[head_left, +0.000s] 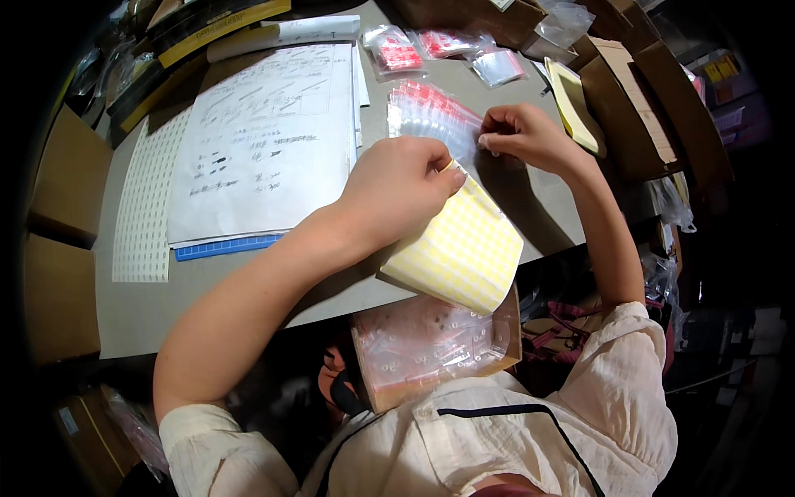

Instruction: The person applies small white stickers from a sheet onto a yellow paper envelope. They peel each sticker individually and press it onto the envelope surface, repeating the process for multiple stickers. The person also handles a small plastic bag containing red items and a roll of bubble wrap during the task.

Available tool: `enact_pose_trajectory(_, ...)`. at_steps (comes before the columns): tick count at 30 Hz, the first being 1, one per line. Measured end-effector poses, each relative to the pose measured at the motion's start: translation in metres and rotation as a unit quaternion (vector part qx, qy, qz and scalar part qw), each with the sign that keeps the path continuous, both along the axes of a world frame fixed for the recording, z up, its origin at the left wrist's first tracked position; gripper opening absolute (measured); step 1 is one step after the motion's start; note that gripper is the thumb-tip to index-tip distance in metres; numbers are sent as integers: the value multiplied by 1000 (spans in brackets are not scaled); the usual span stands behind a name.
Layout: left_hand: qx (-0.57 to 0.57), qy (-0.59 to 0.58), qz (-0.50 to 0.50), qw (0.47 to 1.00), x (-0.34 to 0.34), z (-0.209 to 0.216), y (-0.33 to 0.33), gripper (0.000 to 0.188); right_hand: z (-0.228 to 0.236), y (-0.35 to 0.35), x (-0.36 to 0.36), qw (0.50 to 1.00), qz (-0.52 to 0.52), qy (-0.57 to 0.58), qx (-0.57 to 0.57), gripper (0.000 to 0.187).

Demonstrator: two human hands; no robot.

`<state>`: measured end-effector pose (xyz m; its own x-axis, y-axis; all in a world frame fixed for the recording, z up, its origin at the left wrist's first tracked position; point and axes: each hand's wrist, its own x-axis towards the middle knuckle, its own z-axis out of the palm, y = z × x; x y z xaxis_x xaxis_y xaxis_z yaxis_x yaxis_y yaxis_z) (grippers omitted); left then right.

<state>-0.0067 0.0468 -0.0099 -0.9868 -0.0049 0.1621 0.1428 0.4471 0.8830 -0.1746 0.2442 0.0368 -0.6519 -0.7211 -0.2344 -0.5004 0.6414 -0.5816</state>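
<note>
My left hand grips the upper edge of a sheet of small yellow stickers, which curls down past the table's front edge. My right hand has its thumb and fingertips pinched together at the right side of a row of overlapping clear zip bags with red top strips. Whatever sits in that pinch is too small to make out. Part of the bag row is hidden behind my left hand. Below the sticker sheet, an open cardboard box holds many small clear bags.
Handwritten papers lie on a blue board at the left, beside a white sticker sheet. Bundled zip bags are at the back. A yellow pad leans near cardboard boxes on the right.
</note>
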Motion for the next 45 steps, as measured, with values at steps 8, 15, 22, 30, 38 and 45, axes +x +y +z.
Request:
enact_pose_trajectory(8,-22,-27,-7,999,4,11,0,30,16,19,-2,974,-16,178,142,21)
enact_pose_trajectory(15,22,17,7,1000,-3,-8,-3,26,-5,-4,-4,995,65,48,-64,14)
enact_pose_trajectory(22,34,-7,10,999,-1,-1,-4,27,-1,5,-20,979,25,189,67,27)
enact_pose_trajectory(30,-15,93,29,995,-1,-10,3,23,16,16,25,982,0,-102,-156,22)
enact_pose_trajectory(38,-12,104,17,994,3,-6,5,23,16,-6,67,976,26,-152,-155,23)
enact_pose_trajectory(45,-25,94,19,995,5,-10,8,24,6,0,87,983,56,69,-162,19)
